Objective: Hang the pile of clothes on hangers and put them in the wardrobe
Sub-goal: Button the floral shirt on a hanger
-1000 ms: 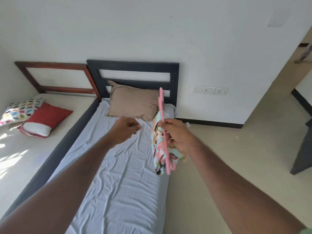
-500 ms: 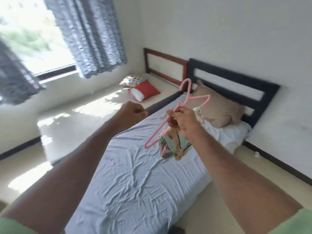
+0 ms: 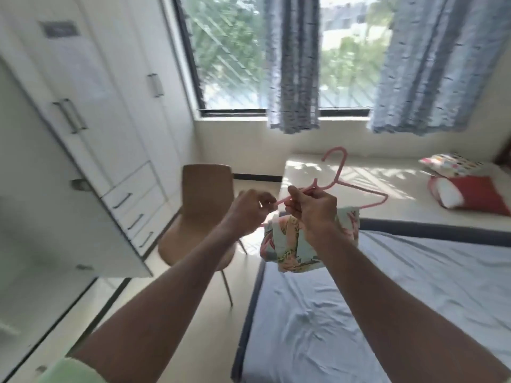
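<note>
Both hands (image 3: 284,208) gripping pink hanger (image 3: 343,186) w/ floral garment (image 3: 287,244), wardrobe (image 3: 91,106) left, bed (image 3: 414,286) right

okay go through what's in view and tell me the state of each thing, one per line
pink hanger: held up in both hands
floral garment: draped over the hanger's bar, folded
left hand: pinching the hanger's end
right hand: gripping the hanger
near wardrobe door: swung open
far wardrobe doors: closed
drawers: closed
curtains: partly drawn

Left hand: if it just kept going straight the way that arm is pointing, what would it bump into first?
The left hand already pinches the near end of the pink hanger. Going on up and away along the forearm, it would probably meet the right hand first, though depth between them is unclear.
</note>
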Available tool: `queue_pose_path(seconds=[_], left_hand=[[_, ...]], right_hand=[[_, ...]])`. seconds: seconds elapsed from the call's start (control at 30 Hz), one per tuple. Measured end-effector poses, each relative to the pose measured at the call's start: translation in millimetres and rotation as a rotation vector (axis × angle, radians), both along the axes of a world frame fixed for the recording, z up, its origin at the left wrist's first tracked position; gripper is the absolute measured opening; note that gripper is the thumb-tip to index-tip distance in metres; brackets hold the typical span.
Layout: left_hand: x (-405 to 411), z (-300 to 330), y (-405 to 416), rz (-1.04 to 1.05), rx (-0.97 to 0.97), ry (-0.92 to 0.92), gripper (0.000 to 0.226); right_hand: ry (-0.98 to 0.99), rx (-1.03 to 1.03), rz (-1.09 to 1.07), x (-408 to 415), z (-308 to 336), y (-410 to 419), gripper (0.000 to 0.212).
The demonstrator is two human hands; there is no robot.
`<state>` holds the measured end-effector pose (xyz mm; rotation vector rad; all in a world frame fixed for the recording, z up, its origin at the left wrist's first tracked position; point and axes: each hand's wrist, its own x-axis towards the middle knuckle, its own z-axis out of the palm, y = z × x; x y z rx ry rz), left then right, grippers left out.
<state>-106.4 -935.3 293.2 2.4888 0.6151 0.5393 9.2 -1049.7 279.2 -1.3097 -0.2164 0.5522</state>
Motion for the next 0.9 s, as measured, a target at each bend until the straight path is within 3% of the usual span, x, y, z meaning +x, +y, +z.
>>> queue_pose_path(seconds=[0.07,0.2,0.3,0.4,0.53,0.63,0.73,0.8,0.9], left_hand=[[-56.9,0.8,31.3,0.151,0.01,-0.087,0.013],[-176.3,8.8,112.4,0.414,0.138,-0.197,0.013],[-270.1,23.6,178.6,0.5,0.221,-0.195,0.015],[-365.2,46.7,236.9,0.526,0.245,-0.197,0.01],[-479.0,81.1,302.0,0.597,0.253,-0.205,0.008],[-542.3,110.8,340.7,0.636,0.293,-0.201,0.008],[-597.3,138.4,378.8,0.679,0.33,-0.165,0.01],[-631.9,155.2,406.8,0.737,0.33,-0.167,0.009],[-669.2,178.5,438.5,0.815,0.333,-0.166,0.008]], right_hand=[[-0.062,-0.005,0.124,-47.0,7.0,49.9,0.019],[-0.466,-0.062,0.358,-135.0,23.4,143.9,0.01],[-0.937,-0.122,0.294,-184.9,35.9,200.9,0.01],[-1.231,-0.176,0.174,-216.4,38.9,257.7,0.027],[-1.318,-0.314,0.379,-258.4,36.3,346.5,0.034],[-1.434,-0.199,0.506,-292.6,39.3,400.1,0.038],[-1.456,-0.018,0.671,-327.8,55.9,443.6,0.067],[-1.504,0.105,0.748,-351.1,70.1,478.2,0.059],[-1.504,0.252,0.688,-384.5,89.2,528.9,0.042]])
